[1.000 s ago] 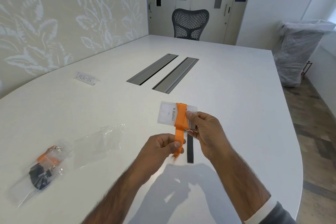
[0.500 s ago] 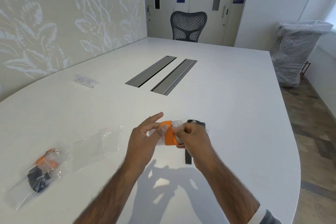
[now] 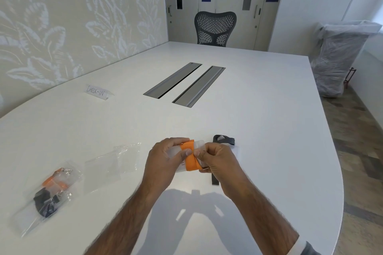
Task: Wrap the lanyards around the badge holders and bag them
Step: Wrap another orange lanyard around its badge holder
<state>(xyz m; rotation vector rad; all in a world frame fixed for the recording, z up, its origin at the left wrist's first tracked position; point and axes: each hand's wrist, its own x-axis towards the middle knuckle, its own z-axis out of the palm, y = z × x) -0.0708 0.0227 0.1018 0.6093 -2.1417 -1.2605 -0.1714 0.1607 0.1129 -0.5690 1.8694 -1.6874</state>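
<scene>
Currently, badge holder [image 3: 200, 144], orange lanyard [image 3: 191, 158] banded across it, is pinched between left hand [image 3: 163, 161] and right hand [image 3: 217, 161], just right of the empty bag [image 3: 113, 164]; left hand nearer.

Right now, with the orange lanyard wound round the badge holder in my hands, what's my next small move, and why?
Probably pin the wrap with the right hand and send the left hand to the empty bag. The orange lanyard sits wound across the badge holder, no loose tail shows, and both thumbs meet on it.
</scene>
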